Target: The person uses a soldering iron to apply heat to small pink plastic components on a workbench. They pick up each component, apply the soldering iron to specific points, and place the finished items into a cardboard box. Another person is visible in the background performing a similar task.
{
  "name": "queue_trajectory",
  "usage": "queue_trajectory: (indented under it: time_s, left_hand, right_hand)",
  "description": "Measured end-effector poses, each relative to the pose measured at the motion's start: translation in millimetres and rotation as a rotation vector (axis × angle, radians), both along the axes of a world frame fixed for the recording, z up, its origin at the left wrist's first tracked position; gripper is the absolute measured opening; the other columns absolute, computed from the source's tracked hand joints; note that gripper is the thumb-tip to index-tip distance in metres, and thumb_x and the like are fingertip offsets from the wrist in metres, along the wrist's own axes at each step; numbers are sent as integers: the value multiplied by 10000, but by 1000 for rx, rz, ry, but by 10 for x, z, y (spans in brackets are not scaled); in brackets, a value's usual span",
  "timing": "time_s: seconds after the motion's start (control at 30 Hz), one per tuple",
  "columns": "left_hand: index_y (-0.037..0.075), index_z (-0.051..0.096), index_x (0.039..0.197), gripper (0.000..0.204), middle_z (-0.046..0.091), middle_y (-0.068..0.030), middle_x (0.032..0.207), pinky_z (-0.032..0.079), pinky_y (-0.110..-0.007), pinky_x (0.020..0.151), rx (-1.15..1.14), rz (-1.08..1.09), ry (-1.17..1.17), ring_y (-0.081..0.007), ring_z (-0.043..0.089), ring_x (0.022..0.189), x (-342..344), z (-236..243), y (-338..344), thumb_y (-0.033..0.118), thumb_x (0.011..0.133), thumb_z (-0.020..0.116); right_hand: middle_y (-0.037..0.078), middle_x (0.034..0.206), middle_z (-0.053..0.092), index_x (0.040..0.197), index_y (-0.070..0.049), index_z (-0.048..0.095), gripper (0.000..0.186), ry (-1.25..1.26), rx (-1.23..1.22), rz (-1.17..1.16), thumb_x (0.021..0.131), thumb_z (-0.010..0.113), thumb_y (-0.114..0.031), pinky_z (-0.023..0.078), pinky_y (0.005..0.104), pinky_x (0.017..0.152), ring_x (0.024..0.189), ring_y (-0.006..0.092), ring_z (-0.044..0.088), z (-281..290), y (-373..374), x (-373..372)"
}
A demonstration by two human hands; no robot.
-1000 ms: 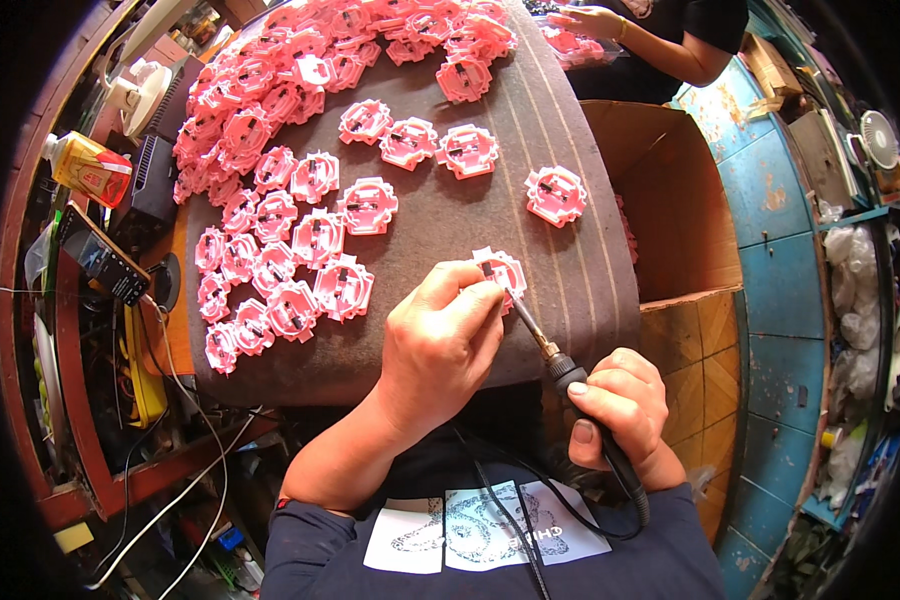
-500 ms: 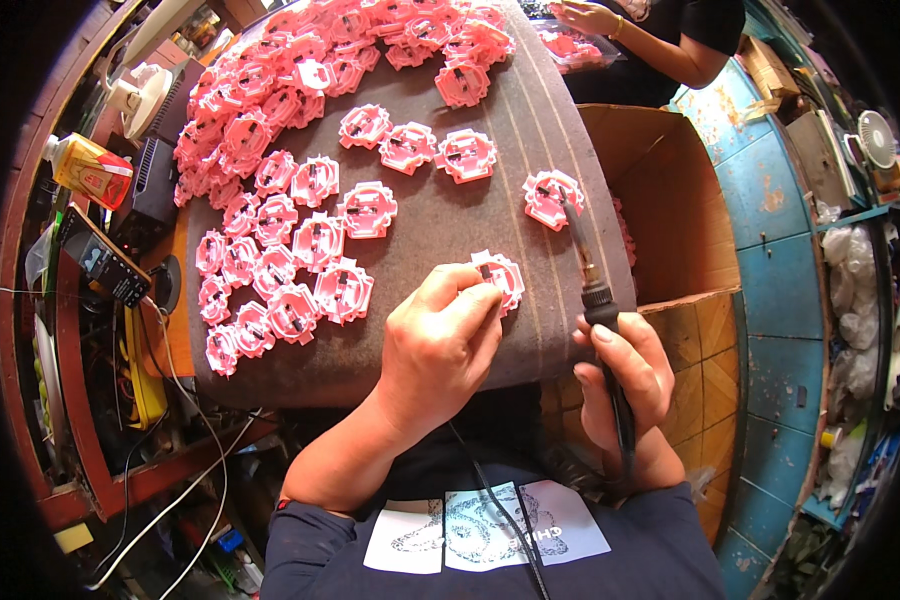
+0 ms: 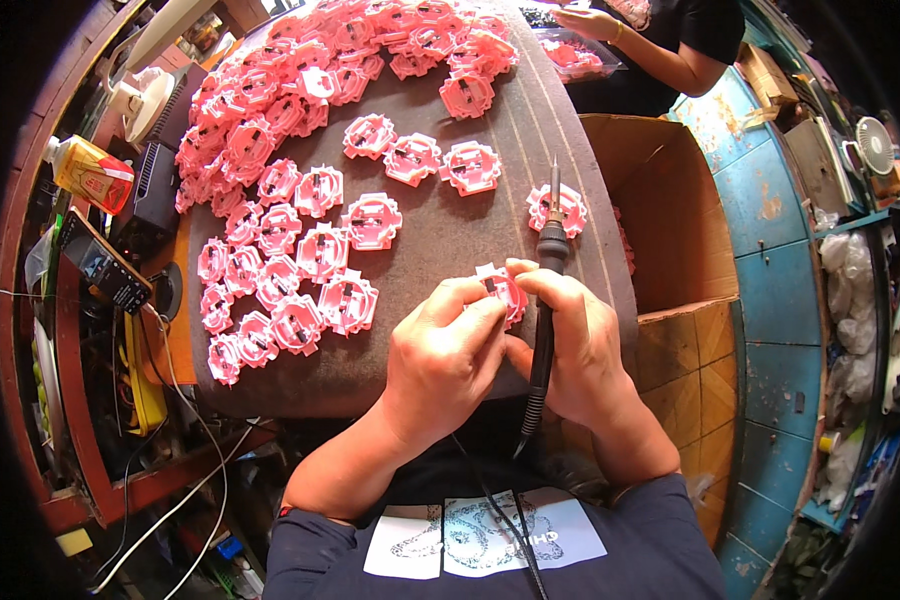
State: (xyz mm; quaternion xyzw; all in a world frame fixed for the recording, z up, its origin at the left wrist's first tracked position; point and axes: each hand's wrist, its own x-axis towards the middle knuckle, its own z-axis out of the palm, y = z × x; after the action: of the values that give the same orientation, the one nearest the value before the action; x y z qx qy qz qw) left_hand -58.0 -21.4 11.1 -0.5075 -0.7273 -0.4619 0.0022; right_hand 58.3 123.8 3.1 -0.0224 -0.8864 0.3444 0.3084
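Note:
A soldering iron point(image 3: 542, 350) with a black handle and thin metal tip lies in my right hand point(image 3: 582, 345), its tip pointing away from me. The thumb and fingers of this hand reach to the right side of a pink plastic part point(image 3: 510, 294) at the table's near edge. At that part's left side, my left hand point(image 3: 440, 340) is closed in a pinch; its fingertips hide whatever is between them. Just beyond, another pink plastic part point(image 3: 570, 208) rests on the table, partly covered by the iron in this view.
Pink parts in loose rows point(image 3: 322, 250) and a large heap point(image 3: 270, 90) cover the left and far table point(image 3: 440, 230). An open cardboard box point(image 3: 675, 200) stands right of the table. A co-worker's arm point(image 3: 660, 55) is at the far right. A black cord point(image 3: 490, 490) hangs before me.
My right hand has moved left and away from me, bringing the soldering iron beside my left hand. The iron's tip has swung away from me. My left hand stays pinched.

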Motion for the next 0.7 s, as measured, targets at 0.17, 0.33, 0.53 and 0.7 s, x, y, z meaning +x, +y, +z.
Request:
queue_trajectory:
  time_s: [0.17,0.33,0.53,0.7]
  left_hand:
    - [26,721,1056,223,683,-146,1060,599,-412,753,26,-11,35,-342,722,885,-19,-36,14,9,841,776]
    - [24,711,1046,213,672,-143,1041,594,-416,743,18,-11,39,-342,715,868,-20,-43,16,3,842,771]
    - [17,709,1046,211,676,-146,1044,595,-418,751,13,-19,37,-347,716,881,-23,-37,11,-5,844,765]
    - [15,712,1047,211,684,-147,1042,596,-418,765,7,-23,32,-348,719,896,-19,-9,8,-3,844,765]
  right_hand:
    - [217,1195,721,1363,-24,535,637,66,-9,-37,797,826,-41,570,464,775,900,415,712,-42,-23,-39]
    - [234,1269,711,1320,-19,529,578,-4,-14,-40,855,857,-123,590,454,908,1076,423,735,-77,-9,10]
    - [225,1261,715,1304,-26,532,573,12,7,-69,852,866,-133,593,456,897,1059,410,738,-90,-28,18]
    - [222,1239,721,1306,-28,532,586,36,13,-81,841,874,-129,595,450,874,1014,397,739,-116,-30,24]
